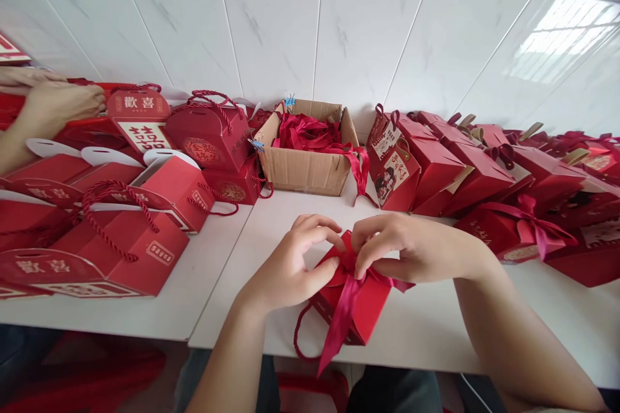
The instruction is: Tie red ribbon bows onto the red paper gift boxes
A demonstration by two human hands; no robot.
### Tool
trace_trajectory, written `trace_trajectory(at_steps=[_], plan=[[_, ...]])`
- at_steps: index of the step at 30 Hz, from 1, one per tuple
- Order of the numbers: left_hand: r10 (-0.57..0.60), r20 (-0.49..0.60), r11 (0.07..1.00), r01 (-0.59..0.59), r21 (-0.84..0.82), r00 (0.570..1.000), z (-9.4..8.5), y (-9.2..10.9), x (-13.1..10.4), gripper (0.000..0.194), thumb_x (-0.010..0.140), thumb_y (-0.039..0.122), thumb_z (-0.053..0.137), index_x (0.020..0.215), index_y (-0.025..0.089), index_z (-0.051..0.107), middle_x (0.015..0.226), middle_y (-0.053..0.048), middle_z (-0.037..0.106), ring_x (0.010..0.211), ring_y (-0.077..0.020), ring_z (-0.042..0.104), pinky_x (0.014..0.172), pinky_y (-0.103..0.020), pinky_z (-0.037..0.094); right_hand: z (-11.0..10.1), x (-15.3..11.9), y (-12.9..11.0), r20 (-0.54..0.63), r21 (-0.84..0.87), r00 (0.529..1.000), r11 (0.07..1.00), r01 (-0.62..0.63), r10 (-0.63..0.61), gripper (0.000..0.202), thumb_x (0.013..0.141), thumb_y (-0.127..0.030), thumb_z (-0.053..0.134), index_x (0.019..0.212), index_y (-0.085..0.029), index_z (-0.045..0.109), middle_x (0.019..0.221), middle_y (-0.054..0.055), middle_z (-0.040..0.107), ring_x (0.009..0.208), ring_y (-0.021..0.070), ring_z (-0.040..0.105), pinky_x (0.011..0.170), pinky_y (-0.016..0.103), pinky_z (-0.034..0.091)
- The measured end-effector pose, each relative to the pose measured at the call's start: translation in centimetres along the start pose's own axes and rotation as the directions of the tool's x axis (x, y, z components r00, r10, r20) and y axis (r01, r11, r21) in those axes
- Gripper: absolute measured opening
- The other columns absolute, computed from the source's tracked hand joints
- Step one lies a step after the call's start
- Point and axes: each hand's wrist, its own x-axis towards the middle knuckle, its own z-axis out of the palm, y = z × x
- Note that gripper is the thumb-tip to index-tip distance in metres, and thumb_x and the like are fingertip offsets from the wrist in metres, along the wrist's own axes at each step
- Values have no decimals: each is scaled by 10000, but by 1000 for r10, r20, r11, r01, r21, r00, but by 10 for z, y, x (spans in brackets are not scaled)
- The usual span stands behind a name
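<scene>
A small red gift box stands near the table's front edge, with a dark red cord handle hanging at its left. Crimson ribbon is gathered at its top, one long tail draping down the front and a shorter one out to the right. My left hand reaches in from the left, thumb and fingertips closed on the ribbon at the gathered part. From the right, my right hand pinches the ribbon at the same spot, fingers curled. The fingertips partly cover the gathered ribbon, so its exact form is hidden.
Behind the box, a cardboard carton holds loose red ribbon. Red handled boxes crowd the left; rows of red boxes fill the right, including a ribbon-tied box. Another person's hand is at far left. A tiled wall stands behind.
</scene>
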Motion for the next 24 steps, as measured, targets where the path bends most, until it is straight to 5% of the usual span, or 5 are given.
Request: trace_trajectory(at_steps=[24], plan=[[112, 37, 992, -110, -64, 993, 11, 5, 0, 202, 786, 64, 539, 900, 220, 481, 1100, -41, 484, 1141, -185, 464, 1007, -314, 395, -2, 0, -2, -21, 26, 999, 999, 36, -35, 358, 812, 38, 495, 935, -189, 742, 946, 41, 665, 838, 116, 601, 707, 220, 460]])
